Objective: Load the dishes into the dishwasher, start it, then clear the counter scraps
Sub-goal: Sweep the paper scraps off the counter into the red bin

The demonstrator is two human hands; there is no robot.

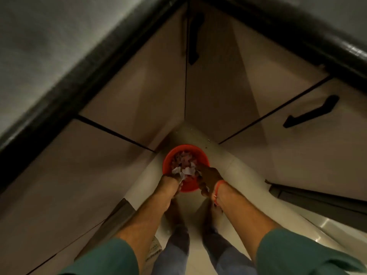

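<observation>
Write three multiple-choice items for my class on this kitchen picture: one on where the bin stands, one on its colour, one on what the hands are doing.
1. Where does the bin stand?
A. On the counter
B. On the floor in the cabinet corner
C. Inside a drawer

2. What colour is the bin?
A. Red
B. Blue
C. White

3. What are the hands doing?
A. Hanging idle at the sides
B. Pulling a cabinet handle
C. Holding paper scraps over the bin

Answers:
1. B, it sits on the floor where two cabinet runs meet.
2. A, its rim is red.
3. C, the left hand and right hand grip scraps above it.
</observation>
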